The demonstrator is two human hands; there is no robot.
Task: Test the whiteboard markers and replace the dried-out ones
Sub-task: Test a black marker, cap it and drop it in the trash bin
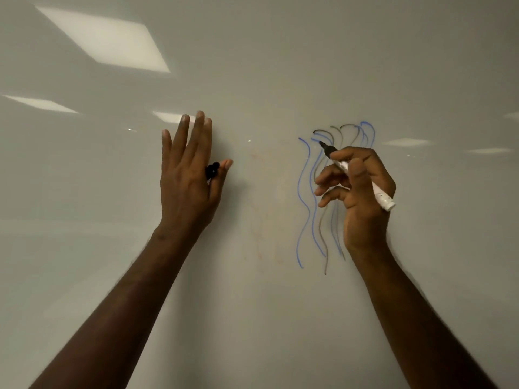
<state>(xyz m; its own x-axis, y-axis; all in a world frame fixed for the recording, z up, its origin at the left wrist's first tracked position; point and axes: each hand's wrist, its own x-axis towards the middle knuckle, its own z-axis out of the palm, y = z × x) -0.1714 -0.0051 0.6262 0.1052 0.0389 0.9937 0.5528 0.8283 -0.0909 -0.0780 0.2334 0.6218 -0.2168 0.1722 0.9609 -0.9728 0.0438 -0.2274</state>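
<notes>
Here, right hand (362,192) wrapped around white-barrelled whiteboard marker with black uncapped tip (358,175); thumb and forefinger pinching barrel, remaining fingers curled below. Tip aimed up-left, at or just off glossy white whiteboard surface (266,66); contact not resolvable. Barrel end projecting past hand to lower right. Left hand (188,175) raised flat toward board, fingers straight and close together, pointing up; small black marker cap (212,169) pinched between thumb and side of forefinger. Wavy vertical blue lines (304,197) and fainter grey-black lines (323,228) on board, directly behind and beside right hand. Very faint orange-brown traces (261,220) between the two hands. Reflected ceiling light panels (104,37) at upper left of board.
</notes>
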